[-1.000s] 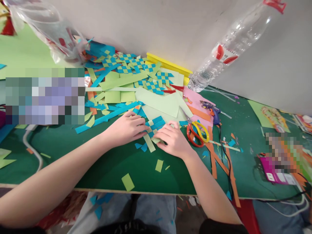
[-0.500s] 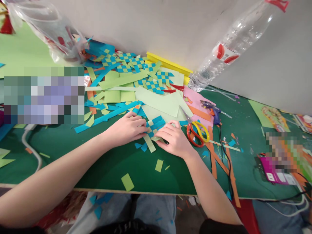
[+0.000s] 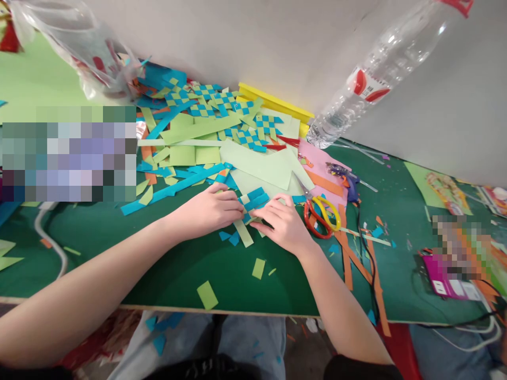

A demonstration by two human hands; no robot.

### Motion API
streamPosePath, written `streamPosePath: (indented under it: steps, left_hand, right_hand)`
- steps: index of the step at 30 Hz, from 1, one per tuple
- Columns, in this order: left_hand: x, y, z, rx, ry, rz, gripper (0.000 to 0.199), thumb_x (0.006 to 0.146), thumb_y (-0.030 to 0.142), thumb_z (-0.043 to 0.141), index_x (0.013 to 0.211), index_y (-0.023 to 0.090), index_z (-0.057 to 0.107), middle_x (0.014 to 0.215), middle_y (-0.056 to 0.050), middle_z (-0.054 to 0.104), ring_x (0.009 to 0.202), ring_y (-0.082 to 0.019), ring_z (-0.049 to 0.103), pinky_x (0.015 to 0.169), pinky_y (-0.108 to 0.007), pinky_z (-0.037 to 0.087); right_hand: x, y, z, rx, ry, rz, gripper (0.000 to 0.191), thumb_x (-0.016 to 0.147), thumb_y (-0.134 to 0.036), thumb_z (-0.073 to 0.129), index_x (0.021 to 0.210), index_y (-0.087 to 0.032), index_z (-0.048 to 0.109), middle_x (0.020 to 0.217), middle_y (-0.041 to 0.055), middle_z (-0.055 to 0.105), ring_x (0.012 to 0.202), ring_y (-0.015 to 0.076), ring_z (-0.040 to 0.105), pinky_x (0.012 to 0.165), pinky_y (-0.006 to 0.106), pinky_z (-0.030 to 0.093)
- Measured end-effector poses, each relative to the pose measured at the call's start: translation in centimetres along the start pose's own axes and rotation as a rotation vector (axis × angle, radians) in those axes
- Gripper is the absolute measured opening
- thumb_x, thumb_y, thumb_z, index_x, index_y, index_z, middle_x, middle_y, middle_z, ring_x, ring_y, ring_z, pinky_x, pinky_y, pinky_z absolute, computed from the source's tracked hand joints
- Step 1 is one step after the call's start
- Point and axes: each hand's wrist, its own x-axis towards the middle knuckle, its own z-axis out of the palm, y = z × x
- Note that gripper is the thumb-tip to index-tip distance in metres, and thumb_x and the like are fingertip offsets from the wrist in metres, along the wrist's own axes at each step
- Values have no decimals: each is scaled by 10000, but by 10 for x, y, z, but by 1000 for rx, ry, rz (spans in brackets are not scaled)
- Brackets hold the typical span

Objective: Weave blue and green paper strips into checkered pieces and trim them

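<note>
A small woven piece of blue and pale green paper strips (image 3: 257, 199) lies on the green table between my hands. The fingers of my left hand (image 3: 209, 211) are bent together over its left side and hide part of it. My right hand (image 3: 283, 224) grips its lower right edge with thumb and forefinger close together. One pale green strip (image 3: 244, 235) sticks out of the weave towards me. Just right of my right hand lie scissors with red and yellow handles (image 3: 322, 216), their blades pointing away to the upper left.
Finished-looking woven pieces (image 3: 204, 95) and loose strips heap up against the wall. A clear plastic bottle (image 3: 368, 79) stands at the back right, near a glue gun (image 3: 344, 177) on pink paper. Orange strips (image 3: 346, 253) and a black cord lie right. Green scraps (image 3: 207, 295) lie near the front edge.
My left hand has shifted slightly right, further over the weave. The pale green strip end raised at my right fingers now lies lower, and my right thumb has straightened a little.
</note>
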Motion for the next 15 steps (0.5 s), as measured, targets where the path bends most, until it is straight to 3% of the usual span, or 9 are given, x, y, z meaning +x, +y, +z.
streamPosePath:
  steps: [15]
  left_hand:
    - [-3, 1, -5, -40, 29, 10, 240, 923, 145, 482, 930, 261, 693, 1007, -15, 719, 953, -189, 618, 959, -415, 354]
  right_hand:
    - [-1, -2, 10, 56, 19, 111, 354, 957, -279, 495, 1301, -231, 429, 842, -14, 739, 839, 150, 644, 947, 358, 347]
